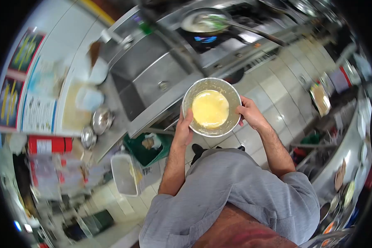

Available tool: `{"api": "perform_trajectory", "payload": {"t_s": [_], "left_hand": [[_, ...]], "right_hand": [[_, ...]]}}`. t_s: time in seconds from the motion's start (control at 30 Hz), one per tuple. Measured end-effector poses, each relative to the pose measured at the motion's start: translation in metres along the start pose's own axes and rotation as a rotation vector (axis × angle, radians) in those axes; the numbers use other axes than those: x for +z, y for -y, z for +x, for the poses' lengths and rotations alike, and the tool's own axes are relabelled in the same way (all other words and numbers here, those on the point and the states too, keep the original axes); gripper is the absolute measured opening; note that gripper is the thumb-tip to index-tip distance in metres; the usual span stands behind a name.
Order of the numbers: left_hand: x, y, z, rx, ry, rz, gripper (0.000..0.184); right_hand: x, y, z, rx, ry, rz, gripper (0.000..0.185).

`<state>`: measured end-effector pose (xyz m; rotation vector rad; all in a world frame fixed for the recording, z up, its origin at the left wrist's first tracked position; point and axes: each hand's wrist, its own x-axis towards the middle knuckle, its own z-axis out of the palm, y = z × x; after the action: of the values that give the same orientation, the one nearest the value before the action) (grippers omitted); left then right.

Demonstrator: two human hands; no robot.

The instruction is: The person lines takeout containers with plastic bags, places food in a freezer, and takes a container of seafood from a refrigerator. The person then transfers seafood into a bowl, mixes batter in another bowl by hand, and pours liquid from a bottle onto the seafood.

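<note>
A round metal bowl [232, 96] is held level in front of my body, above the tiled floor and close to the sink's edge. Pale yellow liquid [211, 108] with a lighter, foamy patch lies in the bottom of it. My left hand [183, 129] grips the bowl's left side, thumb over the rim. On the opposite side my right hand [250, 113] clasps the wall, its thumb at the rim as well. The fingers under the bowl are mostly hidden.
A steel sink [153, 62] is at the upper left. Beyond it, a frying pan [206, 21] with a ladle sits on a stove, near a blue flame [205, 39]. A green bin [146, 149] and a white bin [125, 175] stand on the floor. Metal bowls [102, 120] rest on the left counter.
</note>
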<state>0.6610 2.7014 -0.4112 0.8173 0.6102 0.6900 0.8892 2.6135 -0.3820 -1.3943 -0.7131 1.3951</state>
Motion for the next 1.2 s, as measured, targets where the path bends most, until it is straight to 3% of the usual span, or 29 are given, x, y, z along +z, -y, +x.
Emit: {"api": "perform_trajectory", "payload": {"t_s": [0.03, 0.23, 0.3, 0.5, 0.63, 0.8, 0.93, 0.97, 1.0, 1.07, 1.1, 1.2], "left_hand": [[-0.017, -0.014, -0.01, -0.023, -0.071, -0.067, 0.052], [-0.129, -0.087, -0.044, 0.226, -0.281, -0.228, 0.051], [-0.154, -0.101, -0.051, 0.283, -0.388, -0.248, 0.053], [-0.21, -0.13, -0.048, 0.324, -0.642, -0.239, 0.053], [-0.236, -0.137, -0.028, 0.415, -0.741, -0.235, 0.054], [-0.239, -0.157, 0.008, 0.424, -0.833, -0.288, 0.057], [-0.244, -0.166, 0.041, 0.416, -0.953, -0.283, 0.06], [-0.246, -0.166, 0.047, 0.399, -0.958, -0.308, 0.061], [-0.248, -0.166, 0.052, 0.381, -0.963, -0.331, 0.061], [-0.254, -0.159, 0.057, 0.361, -0.984, -0.324, 0.061], [-0.257, -0.158, 0.062, 0.348, -0.986, -0.312, 0.062], [-0.258, -0.162, 0.074, 0.315, -0.98, -0.357, 0.057]], "right_hand": [[0.025, 0.003, 0.016, -0.005, 0.07, -0.027, 0.036], [0.164, 0.022, 0.125, -0.089, 0.345, -0.149, 0.037], [0.199, 0.032, 0.167, -0.166, 0.328, -0.104, 0.044], [0.276, 0.049, 0.361, -0.206, 0.14, -0.092, 0.032], [0.3, 0.069, 0.502, -0.275, 0.072, -0.29, 0.039], [0.319, 0.091, 0.654, -0.204, -0.041, -0.385, 0.05], [0.331, 0.098, 0.724, -0.124, -0.131, -0.405, 0.072], [0.332, 0.099, 0.734, -0.09, -0.129, -0.357, 0.069], [0.333, 0.099, 0.747, -0.08, -0.119, -0.359, 0.069], [0.329, 0.099, 0.77, 0.067, 0.155, -0.042, 0.059], [0.328, 0.1, 0.78, 0.081, 0.225, -0.014, 0.05], [0.332, 0.105, 0.801, 0.049, 0.316, 0.057, 0.045]]}}
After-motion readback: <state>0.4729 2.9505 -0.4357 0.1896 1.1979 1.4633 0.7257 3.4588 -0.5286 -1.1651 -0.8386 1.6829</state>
